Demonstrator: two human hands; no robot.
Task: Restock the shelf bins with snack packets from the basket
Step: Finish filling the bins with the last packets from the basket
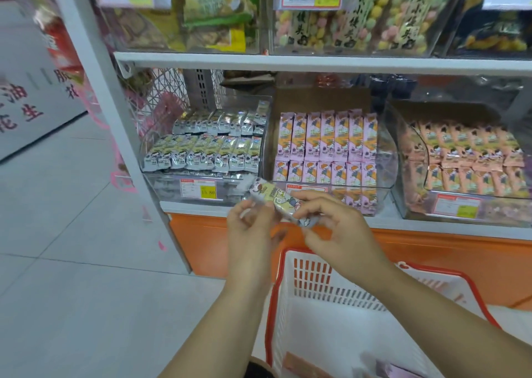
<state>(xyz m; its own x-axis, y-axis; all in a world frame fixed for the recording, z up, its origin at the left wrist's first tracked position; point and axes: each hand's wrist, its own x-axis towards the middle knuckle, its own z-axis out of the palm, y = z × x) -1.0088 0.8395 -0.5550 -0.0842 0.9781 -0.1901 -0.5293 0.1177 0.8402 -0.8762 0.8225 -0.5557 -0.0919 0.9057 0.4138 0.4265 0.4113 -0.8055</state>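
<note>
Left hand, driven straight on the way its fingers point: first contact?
Probably the clear front wall of the left bin, stocked with silver-yellow packets. The left hand, gripping a snack packet with the right hand, points up and forward at it; depth is unclear.

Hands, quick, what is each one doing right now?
Left hand: pinching the yellow snack packet near its left end.
Right hand: pinching the same packet's right end.
</note>
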